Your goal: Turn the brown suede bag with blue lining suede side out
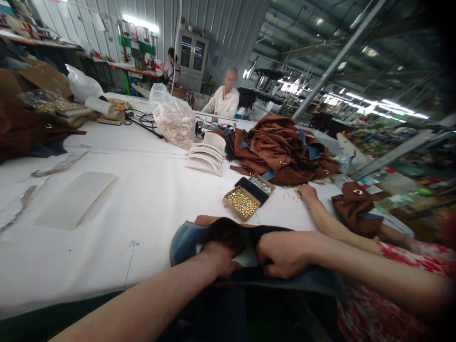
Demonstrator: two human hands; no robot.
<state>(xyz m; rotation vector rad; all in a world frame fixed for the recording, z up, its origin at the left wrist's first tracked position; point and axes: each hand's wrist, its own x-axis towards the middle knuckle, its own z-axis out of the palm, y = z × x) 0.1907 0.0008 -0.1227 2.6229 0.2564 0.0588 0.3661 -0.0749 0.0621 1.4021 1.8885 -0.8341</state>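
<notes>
Fingers of left hand [223, 259] and right hand [283, 254] clench the blue-lined fabric piece [188, 240] at the tabletop's [107, 247] near edge, long axis running left-right.

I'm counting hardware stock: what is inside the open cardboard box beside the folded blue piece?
The cardboard box holds a heap of small gold-coloured metal pieces, filling it. The bottom of the box is covered by them, so nothing beneath can be seen.

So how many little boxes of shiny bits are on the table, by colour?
Box of gold bits: 1
Box of silver bits: 1
Total: 2
</notes>
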